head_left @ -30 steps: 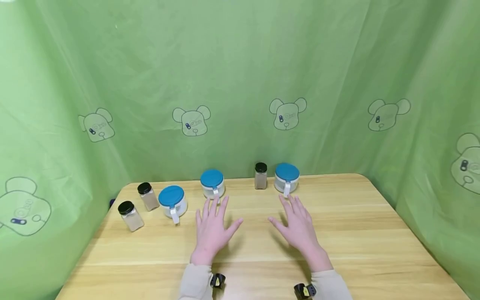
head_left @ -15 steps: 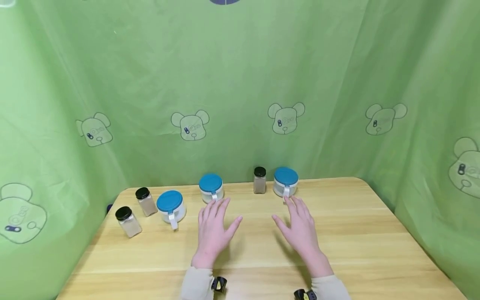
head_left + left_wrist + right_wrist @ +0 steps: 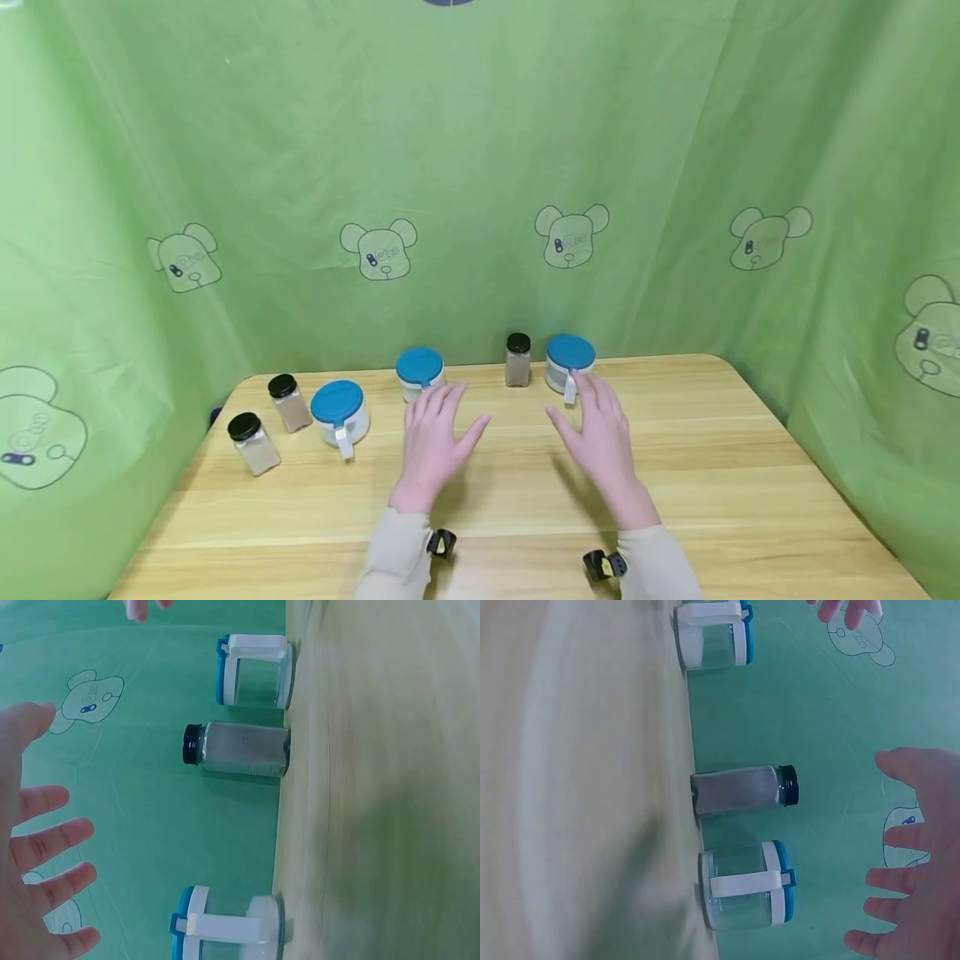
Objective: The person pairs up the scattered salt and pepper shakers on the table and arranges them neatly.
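**Left hand (image 3: 433, 450) and right hand (image 3: 602, 442) raised above the table (image 3: 735, 475), fingers apart**

The left hand, just below the centre of the head frame, has its thumb spread away from its fingers; the right hand, to the right of it, has the same loose spread. Shadows fall on the wood beside both.

Nearest the left fingertips is the middle blue-lidded jar (image 3: 420, 367), its lower part hidden by them in the head view. The left wrist view shows it at the bottom of the frame, apart from the fingers, with something white inside. Nearest the right fingertips is the right blue-lidded jar (image 3: 570, 353), its white handle partly covered in the head view; the right wrist view shows it at lower centre, upright on the wood and apart from the hand. Between these two jars, nearer the right one, stands a small black-capped bottle (image 3: 517, 364) with greyish contents.

Toward the left of the head frame are the left blue-lidded jar (image 3: 338, 402), then a rear bottle (image 3: 291, 406) and a front bottle (image 3: 255, 446), both black-capped.

Pale sleeves (image 3: 393, 554) and small black wrist devices (image 3: 442, 544) show at the bottom edge. A green curtain (image 3: 465, 158) printed with bear heads (image 3: 383, 254) fills the upper frame.
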Available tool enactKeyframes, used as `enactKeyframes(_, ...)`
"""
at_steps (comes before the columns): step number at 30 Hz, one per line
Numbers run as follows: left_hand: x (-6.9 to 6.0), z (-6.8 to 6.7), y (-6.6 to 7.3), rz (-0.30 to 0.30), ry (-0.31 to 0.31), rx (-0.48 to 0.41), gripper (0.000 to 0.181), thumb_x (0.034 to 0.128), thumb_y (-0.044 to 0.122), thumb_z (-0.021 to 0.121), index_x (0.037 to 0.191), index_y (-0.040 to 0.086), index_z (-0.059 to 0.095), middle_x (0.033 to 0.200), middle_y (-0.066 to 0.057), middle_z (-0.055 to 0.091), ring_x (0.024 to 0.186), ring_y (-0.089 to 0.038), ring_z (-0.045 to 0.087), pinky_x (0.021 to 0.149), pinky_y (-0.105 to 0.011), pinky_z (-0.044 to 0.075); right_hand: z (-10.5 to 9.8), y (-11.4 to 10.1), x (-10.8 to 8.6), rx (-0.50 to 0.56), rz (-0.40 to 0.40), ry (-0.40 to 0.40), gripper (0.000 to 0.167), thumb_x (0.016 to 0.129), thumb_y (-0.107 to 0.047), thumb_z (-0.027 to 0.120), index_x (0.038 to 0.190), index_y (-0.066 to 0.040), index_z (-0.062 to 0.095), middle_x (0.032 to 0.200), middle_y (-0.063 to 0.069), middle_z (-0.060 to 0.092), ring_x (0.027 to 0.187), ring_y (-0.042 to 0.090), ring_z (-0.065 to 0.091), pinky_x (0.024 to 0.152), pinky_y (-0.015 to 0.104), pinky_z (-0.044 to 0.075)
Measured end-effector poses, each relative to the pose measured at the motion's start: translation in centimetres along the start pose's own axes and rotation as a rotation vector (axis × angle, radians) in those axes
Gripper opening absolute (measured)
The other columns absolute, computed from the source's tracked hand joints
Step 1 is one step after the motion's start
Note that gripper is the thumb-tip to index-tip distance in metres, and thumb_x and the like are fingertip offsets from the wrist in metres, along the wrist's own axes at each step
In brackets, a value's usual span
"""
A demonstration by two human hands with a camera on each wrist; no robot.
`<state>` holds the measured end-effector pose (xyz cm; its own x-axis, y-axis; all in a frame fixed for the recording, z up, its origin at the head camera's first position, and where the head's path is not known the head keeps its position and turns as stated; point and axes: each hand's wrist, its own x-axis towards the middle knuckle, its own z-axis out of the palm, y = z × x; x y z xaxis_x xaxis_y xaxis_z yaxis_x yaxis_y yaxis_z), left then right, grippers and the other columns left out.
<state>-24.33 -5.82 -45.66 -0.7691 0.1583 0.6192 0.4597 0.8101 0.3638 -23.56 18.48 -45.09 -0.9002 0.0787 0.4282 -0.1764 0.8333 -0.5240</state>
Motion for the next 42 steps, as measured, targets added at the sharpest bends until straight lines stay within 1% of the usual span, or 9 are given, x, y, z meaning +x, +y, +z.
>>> enactKeyframes(4, 0.6, 0.8, 0.1, 0.025, -0.01, -0.004, 0.058, 0.0909, 0.053, 0.06, 0.133, 0.013, 0.057, 0.131, -0.007, 0.062, 0.129, -0.031, 0.05, 0.111, -0.056, 0.034, 0.1, 0.4, 0.8, -0.011, -0.006, 0.017, 0.072, 0.092, -0.042, 0.063, 0.148, -0.007, 0.036, 0.152, 0.024, 0.034, 0.141, 0.047, 0.028, 0.109, 0.071, 0.025)
enactKeyframes(11, 2.0, 1.8, 0.0, 0.062, 0.026, -0.004, 0.056, 0.0905, 0.052, 0.061, 0.132, 0.013, 0.058, 0.127, -0.007, 0.064, 0.125, -0.031, 0.052, 0.109, -0.055, 0.037, 0.0, 1.3, 2.7, 0.015, 0.028, 0.023, 0.073, 0.092, -0.042, 0.063, 0.149, -0.006, 0.034, 0.153, 0.026, 0.032, 0.14, 0.049, 0.028, 0.107, 0.072, 0.026)
enactKeyframes(16, 3.1, 2.2, -0.1, 0.082, 0.026, -0.019, 0.056, 0.0912, 0.051, 0.06, 0.133, 0.014, 0.058, 0.127, -0.007, 0.064, 0.124, -0.031, 0.052, 0.109, -0.055, 0.037, 0.2, 2.0, 3.9, 0.008, 0.044, 0.034, 0.076, 0.091, -0.043, 0.065, 0.149, -0.004, 0.034, 0.152, 0.028, 0.032, 0.14, 0.049, 0.028, 0.108, 0.072, 0.026)
enactKeyframes(23, 4.0, 3.1, -0.4, 0.064, 0.001, -0.019, 0.056, 0.0915, 0.051, 0.06, 0.133, 0.015, 0.058, 0.129, -0.005, 0.064, 0.126, -0.029, 0.052, 0.109, -0.052, 0.037, 1.2, 2.3, 5.6, -0.025, 0.046, -0.017, 0.081, 0.091, -0.045, 0.063, 0.15, -0.002, 0.03, 0.153, 0.028, 0.029, 0.143, 0.05, 0.022, 0.109, 0.073, 0.022)
enactKeyframes(31, 5.3, 4.1, -0.4, 0.058, -0.036, -0.014, 0.056, 0.0934, 0.054, 0.055, 0.135, 0.017, 0.057, 0.131, -0.004, 0.063, 0.126, -0.027, 0.052, 0.11, -0.052, 0.037, 2.5, 3.5, 7.0, -0.04, 0.071, -0.01, 0.083, 0.09, -0.045, 0.065, 0.15, -0.001, 0.029, 0.153, 0.028, 0.03, 0.143, 0.05, 0.022, 0.108, 0.072, 0.024)
enactKeyframes(37, 6.4, 4.7, -0.4, 0.061, -0.04, -0.026, 0.055, 0.0941, 0.055, 0.054, 0.134, 0.017, 0.057, 0.13, -0.004, 0.063, 0.124, -0.027, 0.053, 0.107, -0.051, 0.04, 3.4, 4.4, 8.1, -0.02, 0.119, -0.038, 0.09, 0.09, -0.048, 0.064, 0.153, -0.004, 0.02, 0.156, 0.028, 0.022, 0.145, 0.049, 0.016, 0.111, 0.072, 0.021)
enactKeyframes(42, 7.2, 5.6, -0.4, 0.048, -0.064, -0.043, 0.054, 0.0942, 0.055, 0.053, 0.133, 0.018, 0.058, 0.13, -0.004, 0.063, 0.124, -0.027, 0.054, 0.106, -0.047, 0.043, 4.0, 5.0, 9.3, 0.013, 0.181, -0.06, 0.097, 0.088, -0.052, 0.065, 0.155, -0.005, 0.013, 0.158, 0.028, 0.017, 0.146, 0.049, 0.012, 0.112, 0.072, 0.017)
